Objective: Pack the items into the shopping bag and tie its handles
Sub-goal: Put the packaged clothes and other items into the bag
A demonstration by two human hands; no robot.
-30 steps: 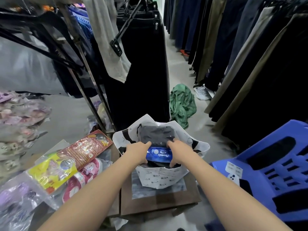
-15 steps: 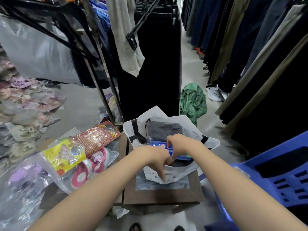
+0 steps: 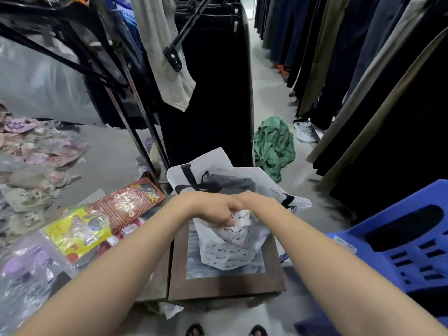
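Observation:
A white shopping bag (image 3: 230, 248) with small black lettering stands on a brown stool (image 3: 225, 287). Its far side flares open, showing a black handle (image 3: 189, 177) and dark folded clothing (image 3: 232, 184) inside. My left hand (image 3: 213, 207) and my right hand (image 3: 252, 202) meet at the bag's near top edge, knuckle to knuckle. Both bunch the white plastic together, with my left fingers curled into the crumpled edge. My right fingertips are hidden behind the left hand. The blue packet is out of sight.
Packaged goods lie to the left: a red card pack (image 3: 126, 202), a yellow pack (image 3: 77, 229) and clear bags. A blue plastic chair (image 3: 400, 243) stands at right. Racks of dark trousers (image 3: 213, 81) line the aisle; a green cloth (image 3: 274, 144) lies on the floor.
My hands left the blue packet inside the bag, came together at the near rim and gathered the bag's top edge. The packet is now covered.

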